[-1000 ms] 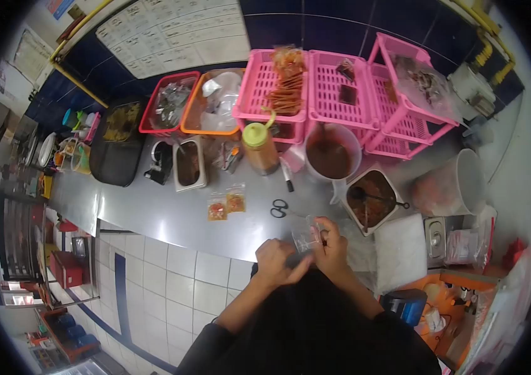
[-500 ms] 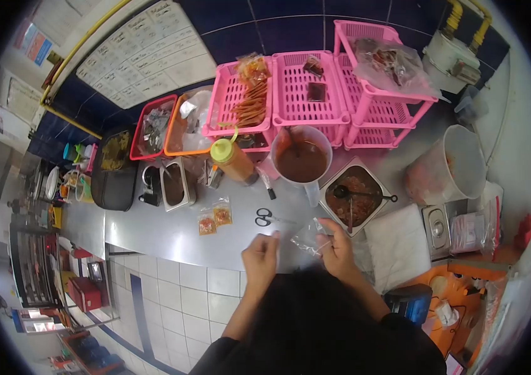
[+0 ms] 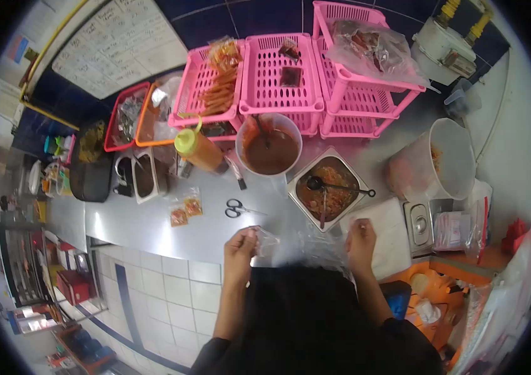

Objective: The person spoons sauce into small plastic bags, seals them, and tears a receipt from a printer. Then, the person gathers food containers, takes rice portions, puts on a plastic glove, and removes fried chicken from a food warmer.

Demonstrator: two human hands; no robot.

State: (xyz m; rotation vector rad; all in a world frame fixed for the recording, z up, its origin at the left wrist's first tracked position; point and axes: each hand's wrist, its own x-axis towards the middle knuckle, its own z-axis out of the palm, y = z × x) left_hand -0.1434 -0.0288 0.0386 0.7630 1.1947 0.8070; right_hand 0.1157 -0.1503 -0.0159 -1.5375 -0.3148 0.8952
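Observation:
My left hand (image 3: 238, 248) is closed in a pinch on a small clear plastic bag (image 3: 268, 240), held over the counter's front edge. To the right, my right hand (image 3: 360, 244) has its fingers drawn together beside more clear plastic (image 3: 320, 245); what is between its fingertips I cannot make out. Black-handled scissors (image 3: 235, 208) lie just beyond my left hand. A square metal pan (image 3: 303, 206) of chunky reddish-brown food stands beyond my right hand, with a black ladle (image 3: 340, 187) in it. Two small filled sachets (image 3: 186, 211) rest on the counter to the left.
Behind stand a tub of brown sauce (image 3: 272, 153), a squeeze bottle (image 3: 198, 150) and pink racks (image 3: 281, 100) with packets. A tall translucent bucket (image 3: 412, 169), white sheets (image 3: 381, 237) and a lidded metal container (image 3: 418, 222) are on the right. A narrow metal pan (image 3: 146, 178) stands left.
The small clear bag, earlier at my right hand, is now in my left. My hands have moved apart, the right one farther right. The whole view has shifted, with counter items appearing farther left.

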